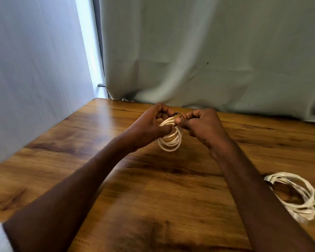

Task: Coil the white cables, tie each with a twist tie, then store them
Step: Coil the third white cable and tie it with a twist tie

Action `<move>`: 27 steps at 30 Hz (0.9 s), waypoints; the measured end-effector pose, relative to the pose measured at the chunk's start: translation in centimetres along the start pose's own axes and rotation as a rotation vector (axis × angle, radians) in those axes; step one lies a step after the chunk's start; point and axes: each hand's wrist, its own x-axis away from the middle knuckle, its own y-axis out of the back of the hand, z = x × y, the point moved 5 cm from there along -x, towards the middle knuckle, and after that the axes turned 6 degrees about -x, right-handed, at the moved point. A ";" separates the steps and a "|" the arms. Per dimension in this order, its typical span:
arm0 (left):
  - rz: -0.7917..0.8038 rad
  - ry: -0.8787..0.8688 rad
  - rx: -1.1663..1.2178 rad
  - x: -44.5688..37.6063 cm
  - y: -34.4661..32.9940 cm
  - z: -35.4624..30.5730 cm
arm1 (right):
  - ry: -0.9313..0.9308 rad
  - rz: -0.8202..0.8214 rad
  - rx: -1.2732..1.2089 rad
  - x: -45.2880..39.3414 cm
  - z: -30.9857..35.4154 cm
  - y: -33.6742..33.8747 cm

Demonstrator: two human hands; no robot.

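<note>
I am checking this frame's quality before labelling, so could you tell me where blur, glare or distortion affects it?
Head view: the second white cable coil at the lower right is smeared by blur; a pale sheen of glare lies on the wooden table at its far left; wide-angle distortion stretches the forearms; the held cable coil and black twist tie between the left hand and right hand are fairly sharp.
</note>
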 end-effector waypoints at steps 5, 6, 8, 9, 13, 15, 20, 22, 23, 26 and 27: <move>0.009 0.022 0.027 0.0 -0.3 0.3 | -0.008 0.001 0.001 0.0 0.1 -0.2; 0.004 0.025 0.043 0.0 -0.4 0.3 | -0.008 0.000 -0.002 0.1 0.1 -0.2; -0.013 0.028 0.064 0.0 -0.5 0.2 | -0.004 0.002 -0.004 0.2 0.3 -0.2; -0.021 0.027 0.062 0.0 -0.5 0.2 | 0.003 0.003 0.002 0.2 0.3 -0.1; -0.062 0.016 -0.011 0.1 0.1 -0.2 | 0.061 0.002 0.055 0.2 0.6 0.0; -0.085 0.006 -0.025 0.1 0.4 -0.4 | 0.099 0.000 0.059 0.2 0.7 0.2; -0.115 -0.024 -0.066 0.0 1.2 -0.4 | 0.273 -0.087 0.285 0.6 2.0 0.6; -0.123 -0.038 -0.072 0.0 1.2 -0.6 | 0.290 -0.097 0.350 0.6 2.1 0.6; -0.132 -0.046 -0.081 0.1 1.2 -0.7 | 0.280 -0.084 0.346 0.6 2.0 0.6; -0.150 -0.055 -0.094 0.2 1.0 -0.8 | 0.256 -0.058 0.320 0.6 1.6 0.3; -0.152 -0.051 -0.090 0.2 1.0 -0.8 | 0.261 -0.055 0.324 0.7 1.6 0.1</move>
